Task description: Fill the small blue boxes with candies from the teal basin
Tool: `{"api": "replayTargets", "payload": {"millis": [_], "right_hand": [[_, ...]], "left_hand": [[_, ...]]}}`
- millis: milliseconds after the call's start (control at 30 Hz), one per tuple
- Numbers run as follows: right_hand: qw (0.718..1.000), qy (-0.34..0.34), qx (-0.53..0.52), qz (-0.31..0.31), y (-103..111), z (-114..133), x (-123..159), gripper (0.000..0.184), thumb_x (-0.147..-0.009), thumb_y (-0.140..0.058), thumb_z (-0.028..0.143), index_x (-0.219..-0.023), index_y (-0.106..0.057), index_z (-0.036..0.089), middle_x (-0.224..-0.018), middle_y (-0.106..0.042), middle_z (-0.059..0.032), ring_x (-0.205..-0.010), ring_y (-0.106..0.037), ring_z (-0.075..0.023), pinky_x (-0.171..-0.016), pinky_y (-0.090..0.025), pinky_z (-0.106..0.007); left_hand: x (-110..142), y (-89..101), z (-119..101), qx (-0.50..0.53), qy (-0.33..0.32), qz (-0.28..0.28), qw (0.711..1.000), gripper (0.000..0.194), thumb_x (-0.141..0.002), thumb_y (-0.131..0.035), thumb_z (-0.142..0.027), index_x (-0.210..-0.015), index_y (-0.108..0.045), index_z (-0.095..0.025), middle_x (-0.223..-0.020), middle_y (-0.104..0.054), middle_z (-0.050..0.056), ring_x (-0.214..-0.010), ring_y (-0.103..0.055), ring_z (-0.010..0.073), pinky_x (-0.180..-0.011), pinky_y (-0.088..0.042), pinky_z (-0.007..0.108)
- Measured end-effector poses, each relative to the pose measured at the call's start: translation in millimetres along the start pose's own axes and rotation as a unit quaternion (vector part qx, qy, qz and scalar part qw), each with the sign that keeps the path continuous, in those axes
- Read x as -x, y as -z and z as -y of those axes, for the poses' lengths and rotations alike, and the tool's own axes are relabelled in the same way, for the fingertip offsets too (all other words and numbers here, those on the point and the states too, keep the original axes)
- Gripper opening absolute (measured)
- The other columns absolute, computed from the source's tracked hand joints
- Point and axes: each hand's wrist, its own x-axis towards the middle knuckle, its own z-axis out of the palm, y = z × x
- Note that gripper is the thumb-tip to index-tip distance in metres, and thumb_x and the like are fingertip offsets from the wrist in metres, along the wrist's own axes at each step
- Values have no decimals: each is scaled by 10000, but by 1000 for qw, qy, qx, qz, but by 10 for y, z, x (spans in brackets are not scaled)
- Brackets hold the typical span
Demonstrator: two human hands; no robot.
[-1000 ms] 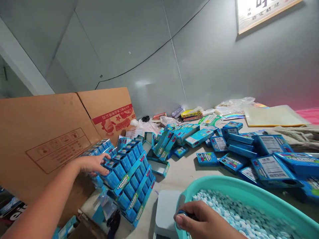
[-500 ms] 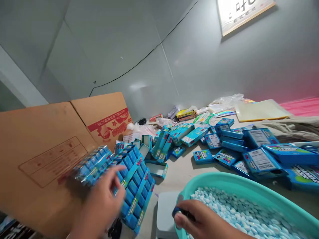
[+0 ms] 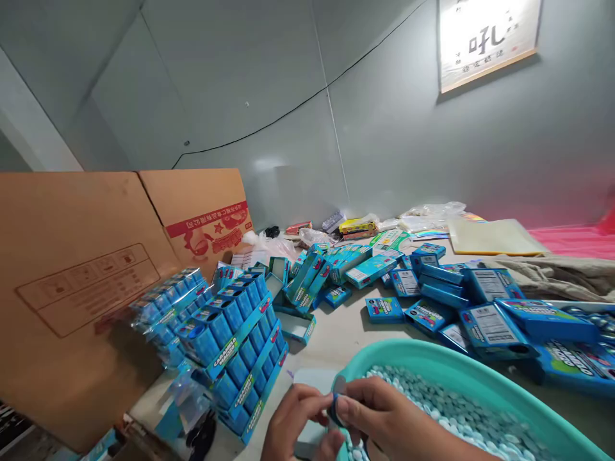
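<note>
My right hand (image 3: 384, 419) sits over the near rim of a teal basin (image 3: 432, 358) full of pale blue round candies (image 3: 446, 416). Its fingers pinch a small round blue container (image 3: 336, 410). My left hand (image 3: 293, 419) has come up against it, fingertips curled on the same small container. Left of the hands stands a tilted stack of blue display trays (image 3: 235, 346) packed with small blue boxes.
A large brown cardboard box (image 3: 81, 288) stands at the left. Several blue candy boxes (image 3: 432, 294) lie scattered over the table. A small grey scale (image 3: 312, 384) sits beside the basin. Plastic bags, a yellowish sheet (image 3: 490, 237) and cloth lie by the grey wall.
My left hand left the stack of blue trays and swung right to meet my right hand at the basin's rim. The right hand stayed there, holding the small container.
</note>
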Motion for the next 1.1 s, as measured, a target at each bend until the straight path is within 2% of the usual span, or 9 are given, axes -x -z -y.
{"api": "replayTargets", "payload": {"millis": [100,233,333,400,500,633,800,900,1100], "right_hand": [[999,-34,-36,-6,-18,-98,-28,761,-711,-527,926,-764,-590,169,-586,-461,36,-464,-363,-89,-465,-233,-252],[999,-1,-30,-21,-22,-191,-66,747,-767,-539,879,-783,-640,139,-666,-538,-8,-577,-421,-103,-535,-285,-244],[999,12,-23,-18,-17,-187,-89,703,-815,-539,834,-778,-646,140,-661,-524,-2,-581,-395,-102,-530,-254,-252],[999,18,-39,-18,-18,-174,-101,680,-788,-581,827,-765,-622,149,-627,-493,16,-562,-383,-100,-523,-238,-253],[996,-15,-77,-30,-20,-165,-113,659,-707,-663,819,-765,-574,168,-587,-472,38,-508,-363,-89,-503,-222,-249],[992,-34,-104,-55,-25,-171,-124,623,-673,-726,769,-763,-549,179,-576,-471,47,-499,-377,-83,-491,-213,-237],[989,-42,-125,-64,-43,-173,-146,692,-584,-748,813,-778,-531,185,-548,-461,70,-443,-342,-61,-440,-190,-222],[987,-62,-132,-68,-42,-182,-150,699,-581,-735,824,-808,-519,199,-536,-450,87,-386,-291,-51,-384,-170,-219],[980,-68,-176,-71,-36,-185,-131,556,-659,-733,683,-800,-523,188,-543,-502,50,-424,-348,-55,-416,-161,-214]], "left_hand": [[17,-79,13,43,42,-5,998,319,-878,-710,-484,-1077,-752,-238,-872,-694,47,-716,-671,155,-677,-581,242],[24,-143,54,53,78,5,996,248,-879,-695,-369,-1053,-774,-210,-900,-699,63,-715,-682,150,-667,-595,237],[36,-175,73,3,66,-36,997,183,-855,-642,-210,-989,-767,-207,-915,-710,65,-743,-692,153,-689,-606,239],[45,-206,85,-31,33,-57,997,182,-849,-613,-164,-955,-754,-209,-898,-706,64,-770,-692,164,-704,-605,252],[49,-256,101,-54,4,-55,997,158,-857,-617,-168,-947,-740,-210,-868,-657,54,-744,-674,156,-690,-588,252],[31,-283,106,-38,43,-40,998,90,-880,-606,-192,-818,-669,-203,-807,-590,26,-705,-646,138,-653,-566,224],[13,-264,92,-24,37,-42,998,114,-914,-583,-219,-806,-614,-202,-808,-586,21,-715,-622,137,-655,-548,218],[9,-278,88,-18,48,-43,998,118,-923,-580,-239,-812,-601,-205,-818,-570,22,-724,-614,141,-659,-552,225],[16,-345,154,-14,91,-11,996,109,-885,-606,-258,-796,-579,-201,-798,-547,20,-692,-582,142,-637,-526,235]]}}
